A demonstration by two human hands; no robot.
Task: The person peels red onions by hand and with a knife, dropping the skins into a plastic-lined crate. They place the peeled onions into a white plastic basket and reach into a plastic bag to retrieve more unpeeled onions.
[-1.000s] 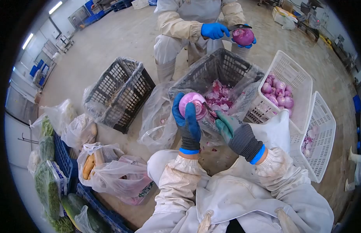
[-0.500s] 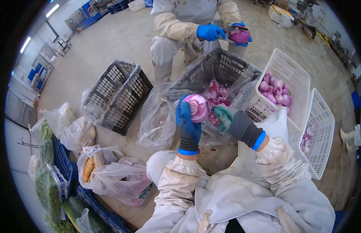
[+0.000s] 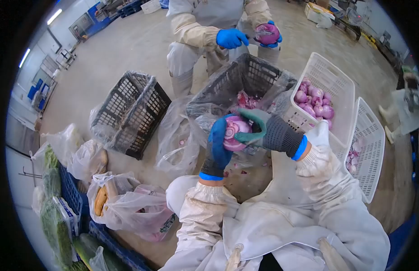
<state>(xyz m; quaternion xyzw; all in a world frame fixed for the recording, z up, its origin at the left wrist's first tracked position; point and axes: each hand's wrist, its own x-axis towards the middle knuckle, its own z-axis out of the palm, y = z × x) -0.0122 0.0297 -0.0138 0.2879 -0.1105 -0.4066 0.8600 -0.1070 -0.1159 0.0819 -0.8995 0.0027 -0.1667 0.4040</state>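
A peeled red onion [image 3: 232, 135] with its cut, ringed face toward me sits in my left hand [image 3: 217, 151], which wears a blue glove and cups it from below and the left. My right hand [image 3: 263, 131], in a grey glove with green fingers, reaches in from the right. Its fingers curl over the top of the onion and press on it. No knife shows in that hand now. Both hands hover above the near rim of a black crate [image 3: 259, 72] lined with clear plastic, which holds purple onion skins [image 3: 245, 99].
A white basket [image 3: 331, 72] of peeled onions stands at right, with a second white basket [image 3: 374, 144] beside it. Another lined black crate [image 3: 128, 108] is at left. A co-worker opposite holds an onion [image 3: 266, 32] in blue gloves. Bagged vegetables [image 3: 123, 203] and a blue crate [image 3: 71, 194] lie near left.
My right hand has moved left from beside the onion onto its top. The knife blade seen at the onion earlier is out of sight. The view has shifted slightly.
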